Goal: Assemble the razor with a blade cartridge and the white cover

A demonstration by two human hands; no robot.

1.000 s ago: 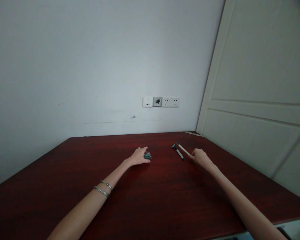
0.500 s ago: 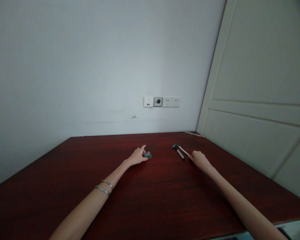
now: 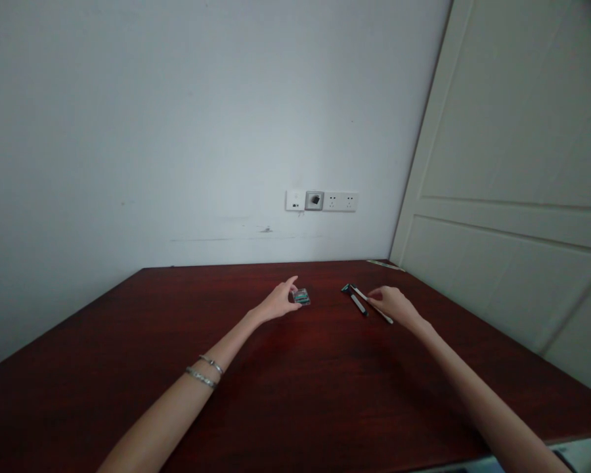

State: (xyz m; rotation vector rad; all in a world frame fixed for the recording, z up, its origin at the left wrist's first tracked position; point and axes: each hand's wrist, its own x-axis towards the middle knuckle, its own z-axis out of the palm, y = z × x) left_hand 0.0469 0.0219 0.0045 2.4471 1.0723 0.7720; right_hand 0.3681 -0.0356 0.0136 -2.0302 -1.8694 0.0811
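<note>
Left of centre, my left hand (image 3: 277, 301) grips a small clear plastic case (image 3: 301, 297) by its left side, thumb at the near edge and index finger lifted away. Green and dark pieces, which look like razor cartridges, show inside it. To the right, my right hand (image 3: 394, 305) has thumb and fingers closed at the middle of a slim white toothbrush (image 3: 383, 315) with a dark far end. A razor (image 3: 358, 304) with a grey and black handle and a green-edged head lies just left of the toothbrush, their far ends close together.
All this is on a dark red wooden table (image 3: 295, 387). A thin pale strip (image 3: 385, 265) lies at its far right corner. Behind are a white wall with sockets (image 3: 339, 202) and, along the right, a pale panelled door (image 3: 502, 164).
My left hand and the clear case have moved slightly away and to the right. My right hand has shifted from the toothbrush's near end to its middle, uncovering that end.
</note>
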